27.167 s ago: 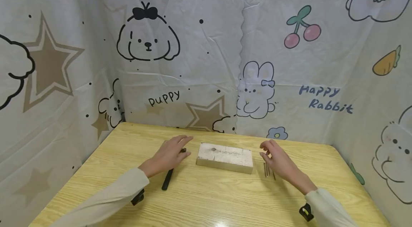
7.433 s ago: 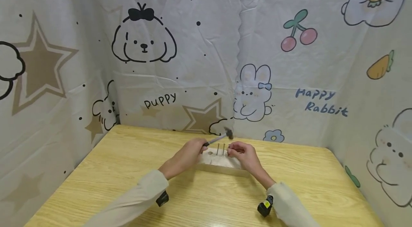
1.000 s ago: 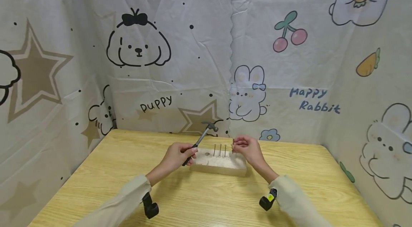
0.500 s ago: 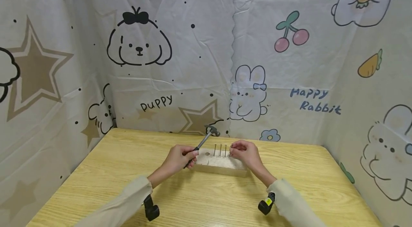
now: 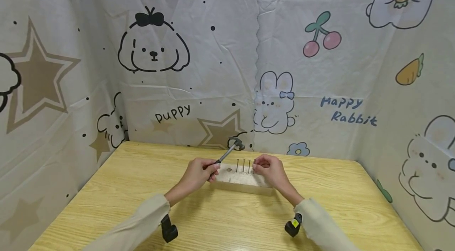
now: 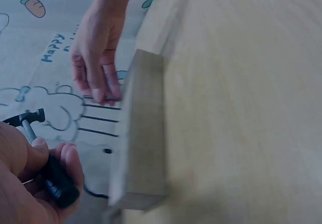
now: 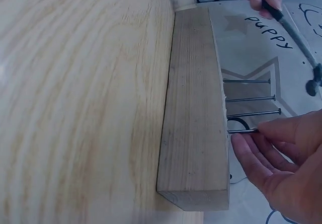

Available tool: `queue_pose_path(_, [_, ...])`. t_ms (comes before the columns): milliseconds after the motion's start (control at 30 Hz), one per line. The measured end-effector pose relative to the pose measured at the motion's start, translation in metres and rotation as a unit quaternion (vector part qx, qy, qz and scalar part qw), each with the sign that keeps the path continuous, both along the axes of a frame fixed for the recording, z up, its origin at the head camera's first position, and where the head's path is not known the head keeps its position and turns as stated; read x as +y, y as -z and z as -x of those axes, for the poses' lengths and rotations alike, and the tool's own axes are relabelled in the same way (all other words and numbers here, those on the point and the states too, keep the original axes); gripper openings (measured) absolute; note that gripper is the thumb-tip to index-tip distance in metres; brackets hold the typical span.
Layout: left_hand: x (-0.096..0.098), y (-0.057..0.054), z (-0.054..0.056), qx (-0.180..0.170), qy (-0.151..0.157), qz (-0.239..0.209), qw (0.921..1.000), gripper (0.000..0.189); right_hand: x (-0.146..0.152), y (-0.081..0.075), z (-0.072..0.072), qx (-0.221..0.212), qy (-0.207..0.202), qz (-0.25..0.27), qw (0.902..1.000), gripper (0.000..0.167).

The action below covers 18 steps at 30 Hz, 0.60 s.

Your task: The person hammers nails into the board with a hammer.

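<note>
In the head view my left hand (image 5: 194,174) grips the hammer (image 5: 226,154) by its black handle, its metal head raised beyond the left part of the block. A pale wooden block (image 5: 245,188) lies flat on the table. Three nails (image 7: 251,99) stand upright in a row in its top face. At the right end of that row, my right hand (image 5: 271,168) pinches a fourth nail (image 7: 240,131) between thumb and fingers, its lower end at the block's top. In the left wrist view the handle's butt (image 6: 64,190) sticks out of my left hand.
The light wood-grain table (image 5: 220,223) extends in front of the block and to both sides. Behind it hangs a printed cloth (image 5: 227,65) with cartoon animals. Each wrist carries a small black camera, such as the left one (image 5: 169,230).
At first the hammer and nails lay on the table; later two nails stood, now three. Over the last second my right hand has brought the fourth nail down and left beside them.
</note>
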<state>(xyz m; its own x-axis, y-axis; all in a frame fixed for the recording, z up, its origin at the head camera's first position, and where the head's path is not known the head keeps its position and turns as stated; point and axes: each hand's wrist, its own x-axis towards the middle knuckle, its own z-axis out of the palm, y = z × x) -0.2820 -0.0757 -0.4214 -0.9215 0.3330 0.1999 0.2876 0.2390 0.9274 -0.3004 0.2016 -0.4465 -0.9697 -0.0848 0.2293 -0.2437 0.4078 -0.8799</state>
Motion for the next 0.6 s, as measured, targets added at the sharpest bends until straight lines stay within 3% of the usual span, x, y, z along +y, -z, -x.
queue_pose_path(100, [0.004, -0.013, 0.006, 0.093, -0.023, 0.030, 0.9950, 0.019, 0.001, 0.002, -0.001, 0.006, -0.001, 0.000, 1.0000, 0.005])
queue_pose_path(167, [0.007, -0.022, 0.011, 0.159, -0.038, 0.048, 0.9853, 0.018, 0.001, 0.004, -0.002, 0.009, -0.001, 0.003, 1.0000, 0.007])
queue_pose_path(233, [0.012, -0.027, 0.014, 0.203, -0.036, 0.086, 0.9747, 0.019, 0.002, 0.005, -0.003, 0.013, 0.001, 0.008, 0.9999, 0.008])
queue_pose_path(400, [0.025, -0.020, 0.015, 0.213, 0.040, 0.209, 0.9536, 0.021, 0.002, 0.008, -0.002, 0.021, 0.010, 0.017, 0.9996, 0.008])
queue_pose_path(467, [0.028, -0.017, 0.013, 0.223, 0.036, 0.215, 0.9502, 0.022, 0.002, 0.009, -0.002, 0.022, 0.009, 0.015, 0.9996, 0.009])
queue_pose_path(600, [0.032, -0.015, 0.010, 0.227, 0.003, 0.178, 0.9575, 0.018, 0.003, 0.010, -0.003, 0.025, 0.005, 0.011, 0.9996, 0.008])
